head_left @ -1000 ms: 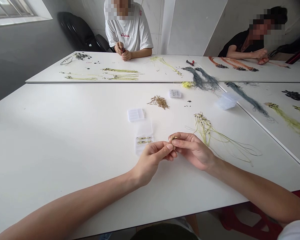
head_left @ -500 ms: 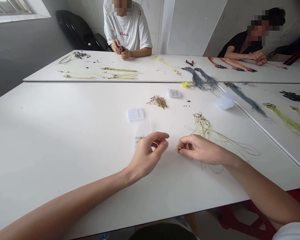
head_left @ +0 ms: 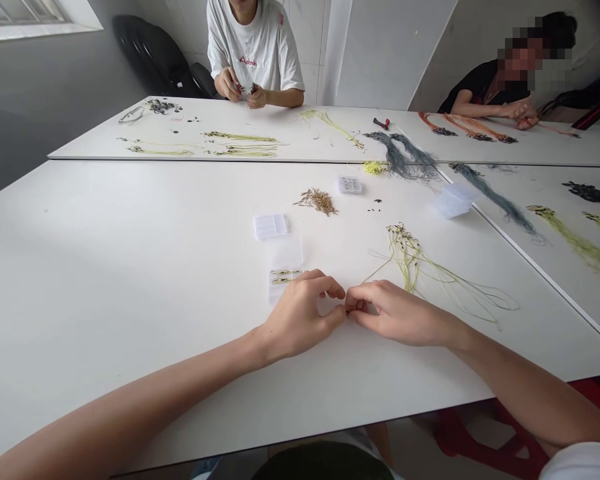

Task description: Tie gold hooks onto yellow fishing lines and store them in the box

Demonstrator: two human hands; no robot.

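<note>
My right hand (head_left: 403, 313) is closed in a pinch on a small dark fishing hook (head_left: 348, 312), mostly hidden by the fingers. A thin yellow-green line runs up from these fingers toward a bundle of lines with hooks (head_left: 405, 250). My left hand (head_left: 305, 313) is curved, its thumb and forefinger tips apart and right against the right fingertips. Just behind the left hand lies an opened clear plastic box (head_left: 286, 253), with coiled yellow-green rigs (head_left: 281, 281) in its compartments. The left hand covers part of that box.
Farther back are a lidded box (head_left: 271, 227), a pile of gold-coloured pieces (head_left: 317, 200), a small filled box (head_left: 350, 185) and stacked clear boxes (head_left: 454, 200). Grey line bundles (head_left: 400, 157) lie beyond. Two people work across the tables, one holding tools (head_left: 245, 90).
My hands have come together; the right moved left and slightly down, the left slightly right. More of the box's rigs shows. The person opposite has moved their hands apart.
</note>
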